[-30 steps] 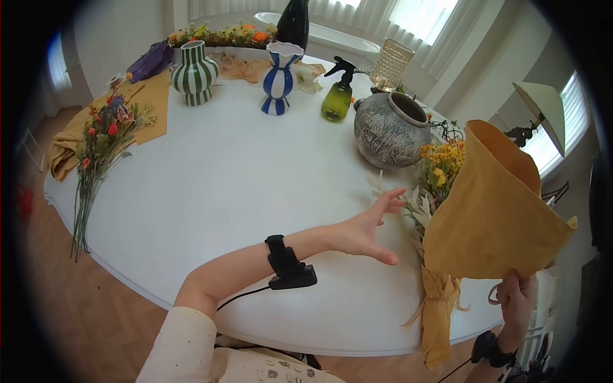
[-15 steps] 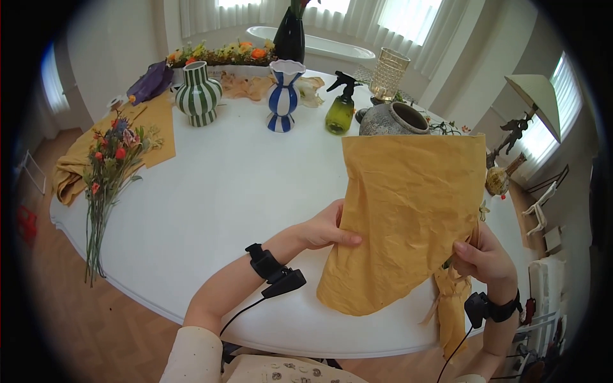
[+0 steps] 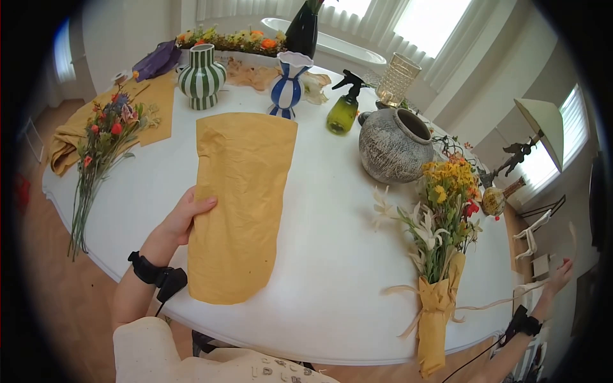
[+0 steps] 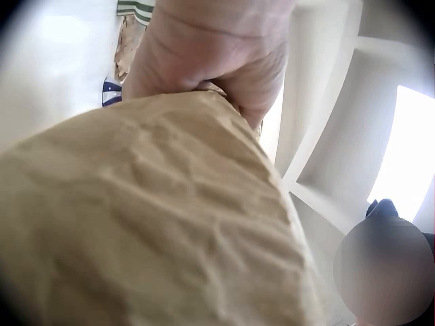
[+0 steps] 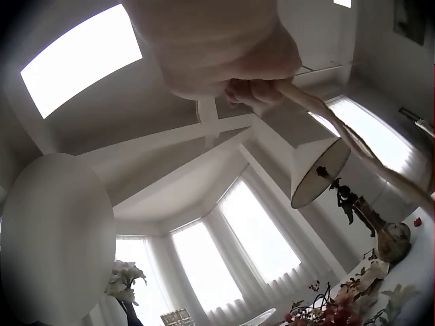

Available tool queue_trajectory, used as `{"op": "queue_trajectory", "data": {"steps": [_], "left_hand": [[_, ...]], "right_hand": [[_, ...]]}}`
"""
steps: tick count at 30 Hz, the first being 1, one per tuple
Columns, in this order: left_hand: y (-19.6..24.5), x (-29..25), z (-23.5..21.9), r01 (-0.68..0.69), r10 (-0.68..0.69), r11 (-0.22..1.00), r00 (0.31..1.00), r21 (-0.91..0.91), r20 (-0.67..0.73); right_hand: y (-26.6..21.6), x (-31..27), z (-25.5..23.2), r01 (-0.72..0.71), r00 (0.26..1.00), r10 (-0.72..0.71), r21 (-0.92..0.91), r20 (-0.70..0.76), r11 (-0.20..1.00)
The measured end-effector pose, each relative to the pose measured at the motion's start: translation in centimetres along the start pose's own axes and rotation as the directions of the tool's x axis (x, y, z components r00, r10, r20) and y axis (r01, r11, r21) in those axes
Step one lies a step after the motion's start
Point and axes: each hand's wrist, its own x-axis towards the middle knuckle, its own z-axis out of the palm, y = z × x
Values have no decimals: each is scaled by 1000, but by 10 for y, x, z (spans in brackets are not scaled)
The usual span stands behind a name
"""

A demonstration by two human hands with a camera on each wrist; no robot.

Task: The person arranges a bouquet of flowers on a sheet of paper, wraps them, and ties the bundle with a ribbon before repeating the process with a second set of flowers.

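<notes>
My left hand (image 3: 181, 216) grips the left edge of a sheet of yellow-brown wrapping paper (image 3: 242, 204), its thumb lying over the front. In the left wrist view the crinkled paper (image 4: 156, 204) fills most of the picture. Far out to the right, my right hand (image 3: 560, 277) pinches a beige ribbon (image 3: 488, 307), which stretches back to a bouquet. That bouquet (image 3: 445, 185) of yellow, red and white flowers lies at the table's right side, its stems wrapped in brown paper (image 3: 434, 319) tied with ribbon. The right wrist view has the ribbon (image 5: 353, 139) running out of the curled fingers.
Loose red flowers (image 3: 105, 137) lie on the left beside folded brown paper (image 3: 153, 115). Behind stand a green-striped vase (image 3: 202, 78), a blue-striped vase (image 3: 287, 89), a green spray bottle (image 3: 343, 112) and a grey pot (image 3: 393, 150). A lamp (image 3: 543, 131) rises at the right.
The wrapping paper has come away from in front of the bouquet and moved left in my left hand. My right hand has let go of the paper and swung right, drawing out the ribbon.
</notes>
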Motion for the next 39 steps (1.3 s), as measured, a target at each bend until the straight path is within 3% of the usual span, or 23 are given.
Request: {"op": "queue_trajectory", "data": {"steps": [1,3,6,7,9,12,16,19,20,21,22,23,25,26,28,30,31,33,34,36,37,38,39], "left_hand": [[2,-6,-5,-17,16,1000,998,-6,-59],[5,-18,-14,15,-14,1000,992,9,-123],[7,-33,-31,120,-107,992,970,45,-217],[5,-37,-35,192,-172,979,954,62,-245],[1,-42,-35,177,-159,983,949,43,-273],[-2,-45,-31,134,-117,990,945,37,-306],[-4,-44,-29,140,-108,986,948,86,-300],[-6,-42,-23,83,-45,984,972,158,-230],[-7,-40,-22,90,-53,983,973,159,-227],[-8,-39,-19,60,-24,978,984,201,-178],[-10,-37,-17,29,2,970,992,243,-124],[-10,-34,-13,40,-12,968,994,248,-112],[-12,-29,-1,31,-30,949,1000,314,-8],[-11,-29,5,44,-47,945,999,323,2],[-11,-31,17,36,-75,909,994,416,77],[-12,-38,24,46,-91,908,992,417,89],[-9,-44,29,36,-87,934,988,356,128],[2,-59,25,51,-132,957,953,285,272],[-1,-65,15,53,-135,955,953,291,271],[-19,-71,-9,149,-99,988,820,-43,564],[-29,-67,-17,153,-102,987,822,-46,560],[-41,-62,-23,327,-276,945,768,16,578],[-50,-57,-26,484,-436,871,686,82,583]], "right_hand": [[30,28,-16,-21,997,24,-33,74,999],[12,-14,16,-56,973,77,-99,217,994],[24,-24,34,-82,893,163,-205,420,975],[-7,-56,68,-79,855,191,-243,483,967],[-70,-123,129,-58,764,246,-316,596,947],[-105,-165,179,5,593,323,-405,738,914],[-77,-183,173,119,324,444,-502,835,857],[-14,-110,168,205,134,556,-572,820,794],[-34,-122,170,235,73,597,-596,799,768],[-55,-131,174,209,-97,419,-394,903,895],[-123,-158,197,140,-250,208,-178,945,974],[-159,-180,213,107,-395,93,-55,914,993],[-234,-227,249,140,-544,-43,141,838,980],[-247,-252,266,103,-454,-210,285,866,953],[-266,-298,308,190,-145,-525,544,839,817],[-269,-335,346,451,76,-700,601,710,660],[-272,-345,359,445,93,-698,598,710,667],[-280,-358,378,-51,-291,-490,498,822,866],[-286,-363,380,-55,-286,-494,500,821,864],[-298,-370,377,-223,-366,-528,479,766,849],[-304,-374,375,-305,-333,-528,441,781,844],[-309,-376,373,-312,-337,-531,440,778,842],[-315,-376,373,-311,-278,-553,472,785,825]]}}
